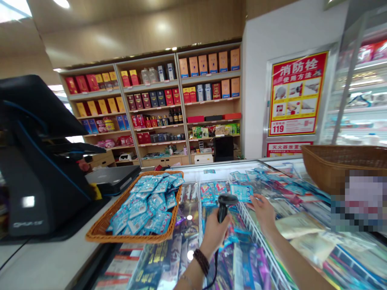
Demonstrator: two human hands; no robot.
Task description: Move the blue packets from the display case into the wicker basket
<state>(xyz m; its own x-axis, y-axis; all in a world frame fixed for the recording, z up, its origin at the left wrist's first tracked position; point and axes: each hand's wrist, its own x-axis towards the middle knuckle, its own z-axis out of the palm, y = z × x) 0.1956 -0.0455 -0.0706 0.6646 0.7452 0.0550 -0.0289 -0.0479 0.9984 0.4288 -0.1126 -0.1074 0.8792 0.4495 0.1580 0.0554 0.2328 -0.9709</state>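
My left hand [215, 231], with a dark beaded bracelet on its wrist, is wrapped round the handle of a black barcode scanner [227, 199]. The scanner's cord hangs down beside the wrist. Just to the right, my right hand [263, 211] pinches the right end of a small light-blue packet [241, 193]. The packet is held flat behind the scanner head, close to it. Both hands are above a glass-topped freezer [189, 205] filled with wrapped goods. On the left, an orange-brown wicker basket [101, 238] holds a heap of similar blue packets [145, 205].
A black checkout terminal [39, 173] stands on the counter [45, 262] at the left, with a dark flat box [113, 178] beside it. A brown woven basket [329, 165] sits at the right. Shelves of boxes [157, 98] line the back wall, beside a red poster [298, 94].
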